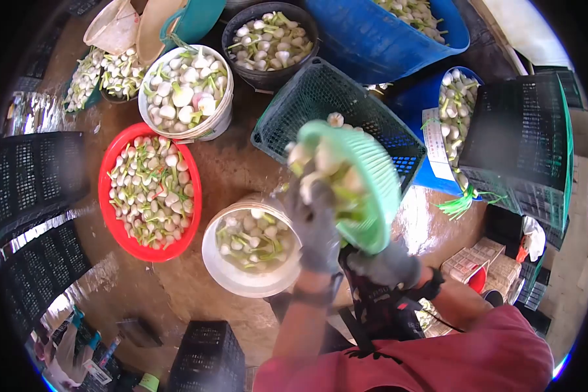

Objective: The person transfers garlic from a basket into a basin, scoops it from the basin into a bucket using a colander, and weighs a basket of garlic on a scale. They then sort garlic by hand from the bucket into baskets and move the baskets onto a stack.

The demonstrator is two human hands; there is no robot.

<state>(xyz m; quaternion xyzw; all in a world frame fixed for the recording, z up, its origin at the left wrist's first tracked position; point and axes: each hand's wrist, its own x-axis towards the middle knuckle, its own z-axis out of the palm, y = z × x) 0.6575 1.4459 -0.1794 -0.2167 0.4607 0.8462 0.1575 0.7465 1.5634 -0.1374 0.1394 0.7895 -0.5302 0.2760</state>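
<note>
A light green plastic basket [382, 176] of garlic bulbs is tilted on its side, with its opening facing left. My right hand [389, 262], in a grey glove, grips its lower edge. My left hand [315, 219], also gloved, is against the garlic bulbs [333, 173] at the basket's mouth; its fingers are smeared by motion. The basket overlaps a dark green crate [300, 98], where a few bulbs show. Just left of my left hand stands a white bucket [217, 271] with garlic in cloudy water.
A red basin [195, 228] and a white pail [222, 121], both full of garlic, stand left. A black tub [312, 49] and large blue tubs [366, 39] line the back. Stacked black crates [516, 124] rise at right; another crate [206, 359] is at front.
</note>
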